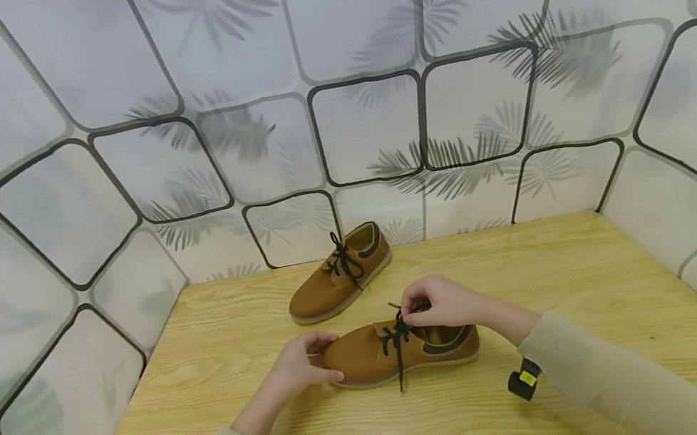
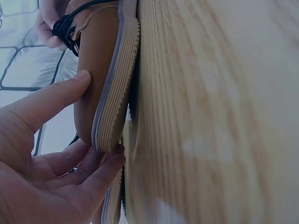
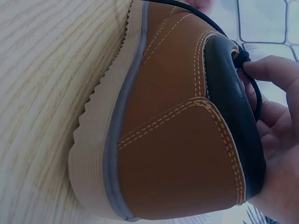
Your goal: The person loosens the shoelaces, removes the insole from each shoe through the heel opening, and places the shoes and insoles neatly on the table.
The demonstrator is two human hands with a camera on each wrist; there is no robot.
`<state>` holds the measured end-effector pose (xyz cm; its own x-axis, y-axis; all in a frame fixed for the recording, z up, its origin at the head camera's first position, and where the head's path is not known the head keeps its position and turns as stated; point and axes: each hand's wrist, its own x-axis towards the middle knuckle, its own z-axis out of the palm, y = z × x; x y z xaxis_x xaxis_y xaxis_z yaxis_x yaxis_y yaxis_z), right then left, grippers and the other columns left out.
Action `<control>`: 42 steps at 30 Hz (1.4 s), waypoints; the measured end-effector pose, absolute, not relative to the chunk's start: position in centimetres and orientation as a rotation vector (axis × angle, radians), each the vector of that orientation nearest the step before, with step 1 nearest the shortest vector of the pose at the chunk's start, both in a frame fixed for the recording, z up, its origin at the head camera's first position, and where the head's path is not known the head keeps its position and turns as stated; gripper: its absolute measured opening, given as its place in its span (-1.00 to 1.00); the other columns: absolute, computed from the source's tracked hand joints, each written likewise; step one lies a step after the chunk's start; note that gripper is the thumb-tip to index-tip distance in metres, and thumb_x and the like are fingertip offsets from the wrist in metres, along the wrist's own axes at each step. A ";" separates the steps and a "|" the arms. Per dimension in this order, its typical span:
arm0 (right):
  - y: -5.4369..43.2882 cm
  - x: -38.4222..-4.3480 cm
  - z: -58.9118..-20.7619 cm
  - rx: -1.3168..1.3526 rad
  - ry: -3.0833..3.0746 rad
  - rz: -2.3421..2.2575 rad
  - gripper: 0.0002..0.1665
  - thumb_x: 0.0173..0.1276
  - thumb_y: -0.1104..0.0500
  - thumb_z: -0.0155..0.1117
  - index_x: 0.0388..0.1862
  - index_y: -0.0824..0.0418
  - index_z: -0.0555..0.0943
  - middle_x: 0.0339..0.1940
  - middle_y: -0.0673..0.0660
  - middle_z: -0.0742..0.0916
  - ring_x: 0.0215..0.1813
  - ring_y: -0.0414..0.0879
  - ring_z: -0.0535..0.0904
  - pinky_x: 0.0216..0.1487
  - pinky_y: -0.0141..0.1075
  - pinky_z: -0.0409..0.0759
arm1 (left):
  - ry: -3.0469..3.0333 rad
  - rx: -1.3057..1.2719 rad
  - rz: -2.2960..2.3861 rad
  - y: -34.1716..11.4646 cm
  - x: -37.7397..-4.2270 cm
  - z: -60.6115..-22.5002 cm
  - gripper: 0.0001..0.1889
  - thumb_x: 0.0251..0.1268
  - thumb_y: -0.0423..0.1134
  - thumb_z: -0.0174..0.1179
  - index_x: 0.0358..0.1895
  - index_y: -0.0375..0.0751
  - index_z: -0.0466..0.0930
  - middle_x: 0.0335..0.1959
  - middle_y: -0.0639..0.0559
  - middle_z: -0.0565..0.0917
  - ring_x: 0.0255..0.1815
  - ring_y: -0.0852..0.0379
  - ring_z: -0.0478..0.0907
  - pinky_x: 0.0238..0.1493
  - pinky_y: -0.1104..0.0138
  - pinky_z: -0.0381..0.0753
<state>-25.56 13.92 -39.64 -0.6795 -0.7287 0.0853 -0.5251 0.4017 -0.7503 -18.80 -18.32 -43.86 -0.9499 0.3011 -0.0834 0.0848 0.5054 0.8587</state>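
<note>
A brown leather shoe (image 1: 357, 358) lies on its sole near the middle of the table, toe to the left. My left hand (image 1: 299, 364) holds its toe, with the thumb on the near side and the fingers round the front, as the left wrist view shows on the toe cap (image 2: 96, 88). Above the tongue, my right hand (image 1: 445, 302) pinches the black shoelace (image 1: 400, 362) close to its knot. One lace end hangs down the shoe's near side. In the right wrist view the heel (image 3: 177, 163) and dark collar fill the middle, and the fingertips meet the lace knot (image 3: 241, 58).
A matching brown shoe (image 1: 324, 288), its black lace tied in a bow, stands behind, toe to the left. The wooden table (image 1: 560, 258) ends at a patterned wall covering (image 1: 371, 129) at the back and sides.
</note>
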 end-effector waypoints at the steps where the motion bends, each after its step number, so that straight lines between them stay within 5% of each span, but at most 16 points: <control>1: 13.9 -25.6 -39.7 -1.095 2.408 -1.146 -0.89 0.50 0.22 0.34 -0.27 0.17 0.74 -0.29 0.01 0.79 -0.28 -0.32 0.62 -0.14 -0.37 0.67 | 2.525 0.332 1.422 -18.3 -18.8 -43.9 -0.38 0.06 -0.52 0.59 0.26 -0.46 0.60 0.19 -0.34 0.70 0.24 -0.29 0.66 0.23 0.04 0.77; 15: 14.4 -26.1 -40.0 -0.748 2.354 -1.481 -0.83 0.53 0.33 0.08 -0.29 0.37 0.54 -0.51 0.00 0.49 -0.44 -0.21 0.32 -0.38 -0.36 0.35 | 2.521 0.315 1.426 -18.3 -18.7 -43.8 -0.37 0.06 -0.51 0.59 0.26 -0.45 0.60 0.20 -0.32 0.70 0.25 -0.28 0.66 0.27 0.01 0.74; 30: 14.6 -26.2 -40.1 -0.718 2.389 -1.496 -0.83 0.62 0.23 0.22 -0.12 0.33 0.67 -0.27 0.04 0.70 -0.23 -0.10 0.57 -0.14 -0.20 0.66 | 2.523 0.311 1.422 -18.3 -18.8 -43.9 -0.36 0.07 -0.50 0.60 0.27 -0.43 0.60 0.21 -0.31 0.70 0.25 -0.28 0.66 0.29 0.00 0.73; 42: 14.5 -26.2 -40.4 -0.654 2.439 -1.492 -0.81 0.62 0.22 0.23 -0.07 0.33 0.70 -0.26 0.06 0.72 -0.22 -0.09 0.58 -0.16 -0.21 0.64 | 2.522 0.335 1.424 -18.5 -19.0 -44.4 -0.35 0.06 -0.51 0.60 0.28 -0.45 0.59 0.22 -0.33 0.69 0.27 -0.30 0.65 0.28 0.01 0.74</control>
